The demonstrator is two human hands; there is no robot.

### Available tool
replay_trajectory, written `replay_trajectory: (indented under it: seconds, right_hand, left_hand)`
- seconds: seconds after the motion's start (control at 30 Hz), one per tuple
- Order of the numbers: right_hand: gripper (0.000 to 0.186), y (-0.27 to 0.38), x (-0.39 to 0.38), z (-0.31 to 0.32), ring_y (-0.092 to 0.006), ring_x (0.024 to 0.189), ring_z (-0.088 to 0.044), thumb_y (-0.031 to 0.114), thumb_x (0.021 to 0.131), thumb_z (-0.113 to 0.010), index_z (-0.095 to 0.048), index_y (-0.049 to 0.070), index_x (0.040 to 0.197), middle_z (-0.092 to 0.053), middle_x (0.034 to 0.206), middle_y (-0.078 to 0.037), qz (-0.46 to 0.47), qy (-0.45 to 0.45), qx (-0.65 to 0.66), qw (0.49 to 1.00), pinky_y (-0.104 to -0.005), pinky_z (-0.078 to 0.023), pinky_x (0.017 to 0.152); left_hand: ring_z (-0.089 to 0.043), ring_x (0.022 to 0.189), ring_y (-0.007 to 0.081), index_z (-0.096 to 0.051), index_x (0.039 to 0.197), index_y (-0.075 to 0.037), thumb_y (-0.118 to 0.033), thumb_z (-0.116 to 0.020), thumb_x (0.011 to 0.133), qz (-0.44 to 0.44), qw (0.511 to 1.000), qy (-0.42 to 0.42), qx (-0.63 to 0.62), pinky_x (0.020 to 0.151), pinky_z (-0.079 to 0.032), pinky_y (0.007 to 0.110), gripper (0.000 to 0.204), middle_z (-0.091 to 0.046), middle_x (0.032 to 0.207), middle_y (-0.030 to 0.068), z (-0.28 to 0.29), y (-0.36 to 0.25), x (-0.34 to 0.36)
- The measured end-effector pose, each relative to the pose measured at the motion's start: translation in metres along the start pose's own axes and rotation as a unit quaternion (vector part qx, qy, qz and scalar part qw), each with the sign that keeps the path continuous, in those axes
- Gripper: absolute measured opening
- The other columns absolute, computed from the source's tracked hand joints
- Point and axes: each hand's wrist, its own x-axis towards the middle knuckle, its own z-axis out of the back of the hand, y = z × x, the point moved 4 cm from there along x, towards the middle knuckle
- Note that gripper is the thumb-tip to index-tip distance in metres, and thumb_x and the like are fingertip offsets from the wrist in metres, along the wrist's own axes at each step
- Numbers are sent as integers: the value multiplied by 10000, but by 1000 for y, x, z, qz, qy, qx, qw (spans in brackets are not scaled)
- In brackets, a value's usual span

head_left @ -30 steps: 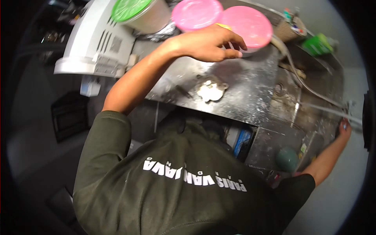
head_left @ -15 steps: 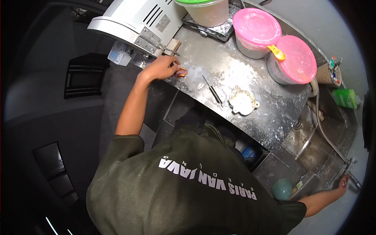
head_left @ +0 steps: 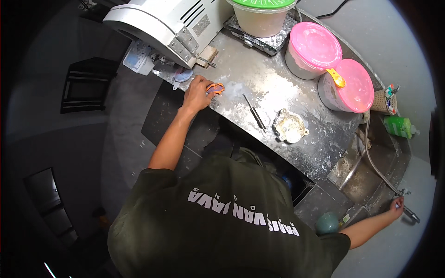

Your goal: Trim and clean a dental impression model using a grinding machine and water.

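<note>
Near the front left part of the metal counter [head_left: 232, 46], the fingers of my left hand [head_left: 197, 96] close on the edge of a small, flat purple piece with an orange rim [head_left: 216, 88]. To its right lies a thin pointed tool with a dark handle [head_left: 257, 117], then a round, lugged metal part [head_left: 291, 127] coated in pale residue. Far to the right, my right hand [head_left: 397, 206] is curled at the wall tap [head_left: 411, 214]. Its fingers are small in view and partly hidden.
A white machine [head_left: 162, 23] stands at back left beside a wooden block [head_left: 207, 55]. Behind are a green-lidded tub [head_left: 262, 21] on a scale [head_left: 273, 46], and pink-lidded tubs [head_left: 315, 45]. On the right are a sink [head_left: 357, 173], hose [head_left: 375, 164] and green bottle [head_left: 397, 126].
My left hand has come down and nearer, its fingers now at the orange-rimmed piece; a bluish cloth-like item behind it is uncovered. My right hand stays at the tap. The view has shifted slightly.
</note>
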Motion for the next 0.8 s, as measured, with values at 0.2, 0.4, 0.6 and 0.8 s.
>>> replay_trajectory:
  seconds: [0.2, 0.4, 0.6, 0.8]
  right_hand:
    - [108, -144, -82, -12, -163, 721, -487, 8, 958, -499, -534, -60, 1034, -524, 867, -117, -31, 114, -35, 992, -228, -362, 477]
    - [152, -362, -176, -88, -152, 719, -486, 3, 933, -569, -576, -23, 1082, -580, 894, -92, -161, 69, -87, 981, -238, -374, 542]
    - [260, -491, -292, -168, -188, 782, -483, 90, 888, -558, -602, -52, 1101, -559, 934, -120, -192, 105, -117, 969, -266, -384, 587]
    - [262, -555, -353, -218, -192, 795, -483, 80, 873, -559, -581, -44, 1103, -567, 969, -114, -250, 173, -66, 950, -267, -389, 599]
  left_hand:
    - [-622, 951, 314, -687, 1001, -28, -149, -848, 701, -10, 998, -40, -41, 864, -506, 397, 361, -655, 940, 114, 5, -11, -3]
    - [-661, 898, 145, -632, 1084, 37, -117, -799, 820, 97, 915, -24, -390, 770, -533, 263, 348, -685, 1000, 117, -18, -12, 10]
    - [-683, 814, 144, -563, 1237, 55, -80, -739, 880, 119, 817, 15, -563, 702, -542, 232, 421, -655, 1050, 100, -17, -60, 18]
    - [-694, 809, 161, -529, 1252, 45, -60, -712, 896, 55, 817, 62, -571, 652, -541, 224, 414, -617, 1096, 111, -13, -96, 26]
